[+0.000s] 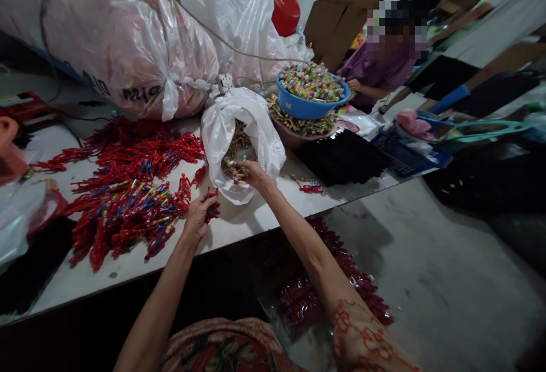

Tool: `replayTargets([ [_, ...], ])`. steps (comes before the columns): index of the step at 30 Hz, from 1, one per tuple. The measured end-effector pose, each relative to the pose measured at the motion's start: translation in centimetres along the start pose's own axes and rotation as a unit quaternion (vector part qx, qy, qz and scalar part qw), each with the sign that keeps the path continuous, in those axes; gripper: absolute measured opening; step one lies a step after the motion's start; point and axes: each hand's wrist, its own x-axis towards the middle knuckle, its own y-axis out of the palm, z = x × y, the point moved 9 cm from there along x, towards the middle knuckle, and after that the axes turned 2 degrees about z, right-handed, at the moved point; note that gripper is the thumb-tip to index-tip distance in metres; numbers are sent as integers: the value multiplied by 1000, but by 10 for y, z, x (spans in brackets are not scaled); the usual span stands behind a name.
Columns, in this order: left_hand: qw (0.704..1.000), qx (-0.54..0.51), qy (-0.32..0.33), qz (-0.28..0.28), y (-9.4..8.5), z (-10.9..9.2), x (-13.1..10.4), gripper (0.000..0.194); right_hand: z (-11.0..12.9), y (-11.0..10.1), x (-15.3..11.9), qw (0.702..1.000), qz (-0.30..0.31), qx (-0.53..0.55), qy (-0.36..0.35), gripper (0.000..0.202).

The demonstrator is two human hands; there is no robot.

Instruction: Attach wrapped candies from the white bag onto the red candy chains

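Reaching into the mouth of a small white plastic bag [256, 127] lying open on the white table [239, 224], the right hand [252, 174] has its fingers curled among the small multicoloured pieces [234, 162] spilling from the bag; whether the fingers are clamped on any piece cannot be told, since the fingertips are buried in the heap. Left hand [197, 217], just left of the bag and near the table's near edge, is closed around a small red bundle [212, 207], fingers wrapped together over it. Left of that hand a broad heap of red packets [128, 190] with coloured contents covers the table, running from near edge toward the far side. Far left, a large tied translucent sack [123, 42] lies on its side; behind the small bag stands another white bag [247, 19] with a red lid [285, 11] beyond it. Far right of the small bag, a blue basin [307, 107] heaped with the same coloured pieces sits on a pink basin [294, 133]. Black trays [341, 158] lie right of these. A second person in a purple top [371, 67] sits at the far side. More red packets [324, 286] lie in clear plastic below the table edge.
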Motion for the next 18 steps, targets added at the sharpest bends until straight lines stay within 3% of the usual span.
replayTargets([
  [4,998,-6,56,-20,13,-14,12,49,-9,24,-34,993,58,72,66,7],
  [6,997,6,67,-29,25,-17,26,52,-9,27,-46,992,61,92,68,7],
  [10,988,115,91,-49,54,-25,55,51,7,3,-52,998,-13,54,2,8],
  [13,968,212,132,-31,71,-32,59,49,22,-20,-60,994,-96,1,-48,9],
  [15,964,231,134,-26,71,-31,57,48,25,-29,-65,990,-129,10,-50,11],
  [18,963,239,123,-24,67,-28,57,48,18,-29,-68,990,-117,77,-4,15],
])
